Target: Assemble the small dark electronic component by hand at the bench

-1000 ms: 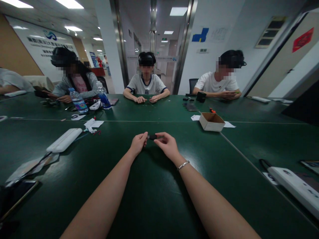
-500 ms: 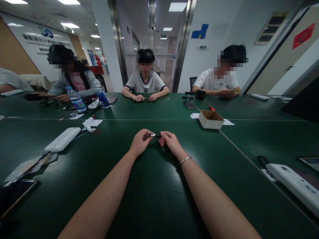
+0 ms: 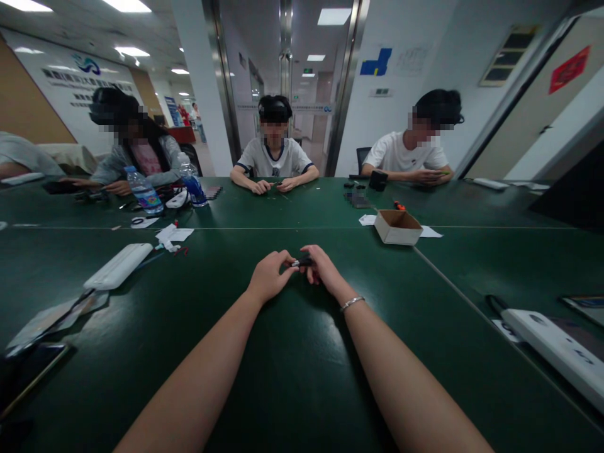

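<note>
Black and short, with a pale glint at the end toward the left hand (image 3: 270, 278), the small black part (image 3: 302, 261) is pinched between both hands just above the dark green desk (image 3: 292, 377). The left grip is closed on it, thumb and forefinger meeting at the pale end. The right hand (image 3: 323, 267) has its grip closed on the other end, with the fingers curled over and hiding most of the piece. The fingertips of the two hands nearly touch. A thin silver bracelet (image 3: 353, 303) circles the right wrist, and both bare forearms run back toward the camera.

Farther out to the right, an open cardboard box (image 3: 397, 227) stands on the desk with white slips of paper (image 3: 431, 232) beside it. To the left lies a long white power strip (image 3: 117, 266), with loose white papers (image 3: 174, 234) just beyond it. A second white power strip (image 3: 557, 345) lies near the right edge, and a dark phone (image 3: 28, 371) rests at the lower left. Two water bottles (image 3: 144, 190) stand at the far left side.

Across the desk sit three people. The person in the middle (image 3: 274, 160) has both hands together on the surface, working on something too small to make out.
</note>
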Motion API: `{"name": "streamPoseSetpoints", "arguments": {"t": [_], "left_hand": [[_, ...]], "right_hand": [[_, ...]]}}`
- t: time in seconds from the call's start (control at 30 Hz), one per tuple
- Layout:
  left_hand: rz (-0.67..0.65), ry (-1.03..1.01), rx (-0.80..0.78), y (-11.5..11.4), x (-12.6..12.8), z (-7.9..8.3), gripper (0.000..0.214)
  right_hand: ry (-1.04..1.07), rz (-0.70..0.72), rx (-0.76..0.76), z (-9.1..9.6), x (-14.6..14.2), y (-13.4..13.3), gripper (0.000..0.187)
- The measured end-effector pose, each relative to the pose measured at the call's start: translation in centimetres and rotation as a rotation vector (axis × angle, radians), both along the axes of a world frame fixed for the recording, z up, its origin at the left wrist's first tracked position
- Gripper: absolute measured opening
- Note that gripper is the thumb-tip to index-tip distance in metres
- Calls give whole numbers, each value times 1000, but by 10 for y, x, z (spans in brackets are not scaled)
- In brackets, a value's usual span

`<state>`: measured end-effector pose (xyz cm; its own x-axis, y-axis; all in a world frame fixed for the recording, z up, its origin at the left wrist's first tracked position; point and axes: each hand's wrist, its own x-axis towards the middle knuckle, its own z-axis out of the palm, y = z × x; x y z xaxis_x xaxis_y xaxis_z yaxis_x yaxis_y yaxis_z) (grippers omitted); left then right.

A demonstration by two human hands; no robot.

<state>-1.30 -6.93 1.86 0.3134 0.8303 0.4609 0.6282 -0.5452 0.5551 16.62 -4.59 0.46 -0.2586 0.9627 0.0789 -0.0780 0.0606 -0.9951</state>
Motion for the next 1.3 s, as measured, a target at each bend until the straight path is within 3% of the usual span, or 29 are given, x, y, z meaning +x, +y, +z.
{"name": "streamPoseSetpoints", "arguments": {"t": [0.17,0.27,0.43,0.67,0.83,0.93,1.03,1.1,1.23,1.3], "left_hand": [[11,-135,-129,5,-4,-5,11],[-3,-173,-151,6,-6,-5,11],[-28,-175,-198,6,-6,-5,11],[-31,-169,-190,6,-5,-4,11],[-42,-152,-182,4,-4,-2,12],[-42,-152,-183,3,-3,-2,12],[-38,-141,-191,3,-3,-2,11],[-41,-135,-186,3,-2,-3,11],[-41,-153,-167,2,-1,-1,11],[-34,-150,-159,1,-1,0,12]], "right_hand": [[17,102,-32,0,8,3,48],[-52,81,-92,1,8,5,46],[6,82,-115,5,13,4,46],[-92,147,-207,12,20,0,31],[-161,156,-194,14,19,0,42],[-65,166,-234,14,23,-1,30],[35,216,-235,14,27,0,34],[8,224,-242,13,26,0,25],[-83,175,-285,12,22,1,42],[-41,182,-281,14,23,0,31]]}}
